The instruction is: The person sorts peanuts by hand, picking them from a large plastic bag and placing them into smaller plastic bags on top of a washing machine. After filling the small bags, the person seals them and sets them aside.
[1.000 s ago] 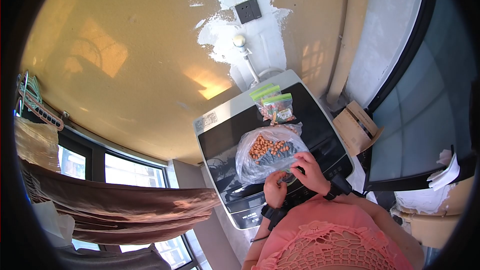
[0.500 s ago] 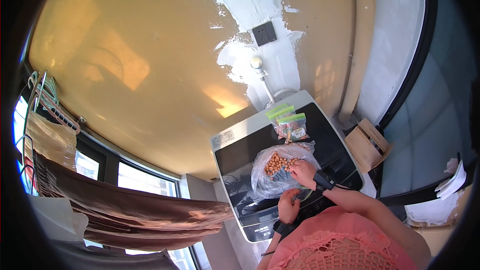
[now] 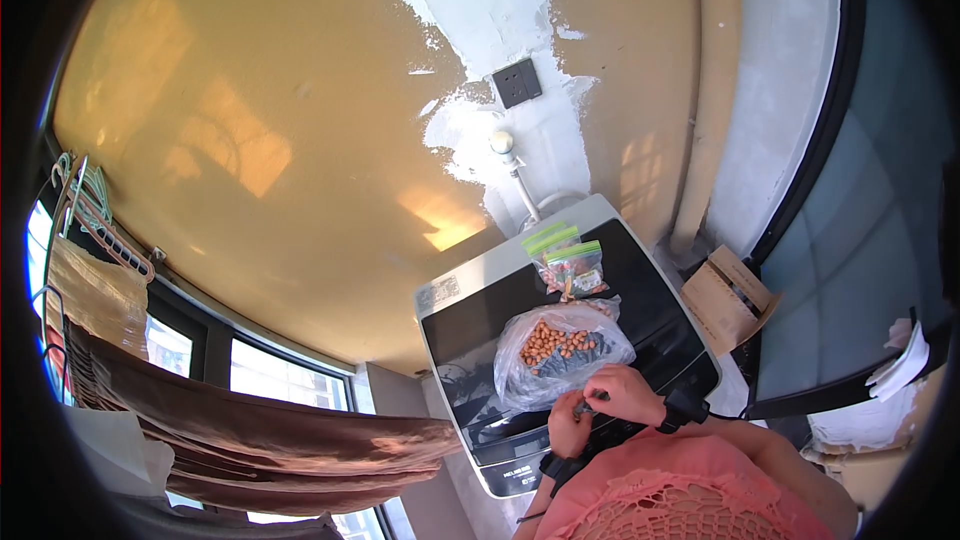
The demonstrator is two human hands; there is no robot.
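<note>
My left hand point(image 3: 570, 427) is closed in front of the large bag, near the front edge of the washing machine lid. A small clear bag is in its fingers, mostly hidden now; its green edge showed a moment earlier. My right hand point(image 3: 627, 396) meets the left, its fingers pinched at the small bag's top; what they hold is hidden. Just beyond both hands lies an open clear plastic bag point(image 3: 515, 370) with many round brown nuts point(image 3: 545, 343) inside. Behind it, zip bags with green tops point(image 3: 575, 265) lie overlapping, with small pieces inside.
Everything rests on the black lid of a washing machine point(image 3: 460, 325) with a pale rim. An open cardboard box point(image 3: 722, 305) stands to its right. Brown cloth point(image 3: 300, 430) hangs at the left by the windows. A tap point(image 3: 503, 143) and socket point(image 3: 516, 83) are on the wall behind.
My right hand has left the nuts in the large bag and come back toward me to my left hand. The whole view has shifted slightly.
</note>
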